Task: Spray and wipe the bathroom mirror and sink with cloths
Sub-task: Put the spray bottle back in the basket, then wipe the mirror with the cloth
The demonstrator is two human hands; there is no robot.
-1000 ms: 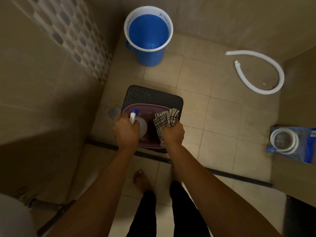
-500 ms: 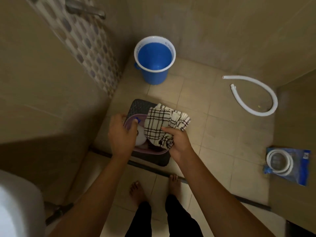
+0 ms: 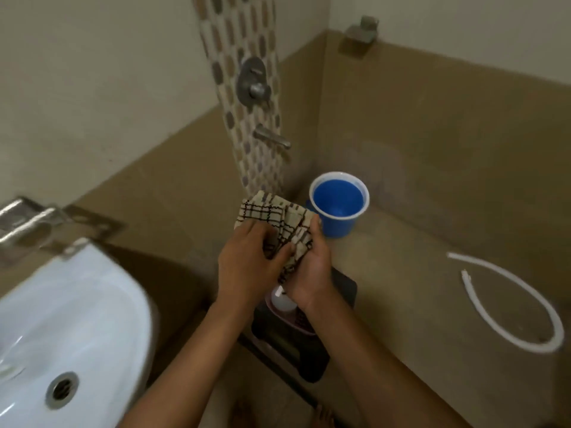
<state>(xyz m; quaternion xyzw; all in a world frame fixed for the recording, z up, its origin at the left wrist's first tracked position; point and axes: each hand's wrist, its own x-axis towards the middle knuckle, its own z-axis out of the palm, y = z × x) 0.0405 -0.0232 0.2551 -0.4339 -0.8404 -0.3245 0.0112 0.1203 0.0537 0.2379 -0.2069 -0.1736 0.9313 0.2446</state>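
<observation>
Both of my hands hold a cream cloth with dark checks point(image 3: 272, 216) in front of me, at mid-frame. My left hand point(image 3: 247, 264) grips its lower left part, and my right hand point(image 3: 309, 267) cups it from the right and below. Under my hands, the white spray bottle point(image 3: 282, 301) lies in a pink basket point(image 3: 301, 321) on a dark stool point(image 3: 312, 356). The white sink point(image 3: 68, 329) with its drain fills the lower left. No mirror is in view.
A blue bucket point(image 3: 338, 205) stands on the floor in the corner beyond my hands. A white hose point(image 3: 525, 307) curls on the floor at the right. A metal tap and mixer point(image 3: 272, 139) stick out of the mosaic wall strip. My bare feet show at the bottom.
My left hand let go of the spray bottle, which stays in the basket, and took hold of the cloth. Both hands lifted the cloth. The view tilted up and left, so the sink appears.
</observation>
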